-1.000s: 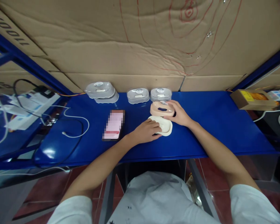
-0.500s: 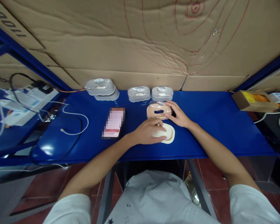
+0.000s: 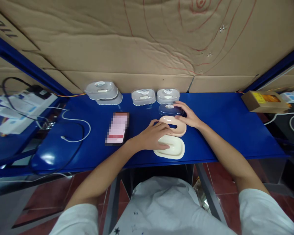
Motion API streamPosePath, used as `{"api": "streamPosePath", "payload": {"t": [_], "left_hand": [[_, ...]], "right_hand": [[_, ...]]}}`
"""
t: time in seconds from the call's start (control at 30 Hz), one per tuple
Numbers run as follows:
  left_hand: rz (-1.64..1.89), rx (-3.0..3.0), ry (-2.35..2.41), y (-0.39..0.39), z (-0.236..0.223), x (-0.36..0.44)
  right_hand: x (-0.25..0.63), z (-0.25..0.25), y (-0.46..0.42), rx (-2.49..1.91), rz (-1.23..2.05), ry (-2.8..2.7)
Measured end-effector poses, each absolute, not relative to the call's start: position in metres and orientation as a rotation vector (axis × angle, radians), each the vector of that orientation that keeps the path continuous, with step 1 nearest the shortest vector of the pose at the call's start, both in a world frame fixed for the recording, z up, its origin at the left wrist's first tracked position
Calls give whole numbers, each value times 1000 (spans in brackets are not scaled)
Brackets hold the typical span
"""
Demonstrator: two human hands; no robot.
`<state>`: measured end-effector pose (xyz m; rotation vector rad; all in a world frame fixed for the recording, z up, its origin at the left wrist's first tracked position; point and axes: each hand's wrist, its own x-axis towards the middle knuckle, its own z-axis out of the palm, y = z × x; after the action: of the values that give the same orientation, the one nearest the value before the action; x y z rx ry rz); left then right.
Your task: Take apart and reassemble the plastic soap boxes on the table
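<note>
My left hand [image 3: 155, 134] has its fingers curled over the left side of a peach oval piece with a slot [image 3: 178, 130]. Its thumb reaches over the cream shallow oval tray [image 3: 171, 152], lying on the table just nearer to me. My right hand [image 3: 188, 115] grips the right end of a clear oval cover with a round sticker [image 3: 168, 111], thumb in front and fingers behind. The cover sits just beyond the peach piece. Whether the left fingertips pass into the slot, I cannot tell.
Grey lidded boxes, one alone [image 3: 143, 97], another beside it [image 3: 168, 95] and a stacked pair [image 3: 103, 93], line the back of the blue table [image 3: 222, 130]. A phone [image 3: 117, 129] and a white cable [image 3: 89, 129] lie left. An open carton [image 3: 264, 101] sits right.
The peach piece has come out of the clear cover and moved towards me. The cream tray has slid nearer the front edge. My left hand has moved from the tray onto the peach piece.
</note>
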<state>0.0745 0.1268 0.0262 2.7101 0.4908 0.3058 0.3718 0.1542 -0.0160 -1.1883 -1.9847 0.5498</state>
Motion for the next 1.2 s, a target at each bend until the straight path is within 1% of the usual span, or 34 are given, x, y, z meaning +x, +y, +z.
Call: {"api": "streamPosePath", "payload": {"t": [0.2, 0.33, 0.4, 0.5, 0.6, 0.7, 0.8, 0.9, 0.97, 1.07, 1.2], "left_hand": [[289, 2719, 499, 123, 30, 74], [285, 2736, 555, 128, 30, 70], [306, 2716, 555, 132, 31, 67], [438, 2674, 592, 142, 35, 62], [611, 2645, 747, 152, 39, 56], [619, 2623, 828, 159, 42, 49], [500, 2566, 794, 159, 44, 45], [328, 2512, 717, 152, 41, 48], [218, 2512, 651, 144, 36, 55], [138, 2543, 539, 129, 28, 66], [216, 2636, 509, 117, 29, 71]], "right_hand": [[371, -20, 158, -1258, 473, -1991], [357, 1, 141, -1258, 244, -1965], [343, 17, 123, -1150, 115, -2043], [314, 33, 88, -908, 115, -2286], [286, 37, 57, -662, 49, -2564], [276, 36, 48, -553, -50, -2621], [289, 39, 62, -733, -65, -2535], [311, 39, 82, -1063, 87, -2498], [321, 35, 91, -1205, 204, -2528], [327, 29, 97, -1234, 293, -2524], [327, 34, 95, -1168, 292, -2430]]}}
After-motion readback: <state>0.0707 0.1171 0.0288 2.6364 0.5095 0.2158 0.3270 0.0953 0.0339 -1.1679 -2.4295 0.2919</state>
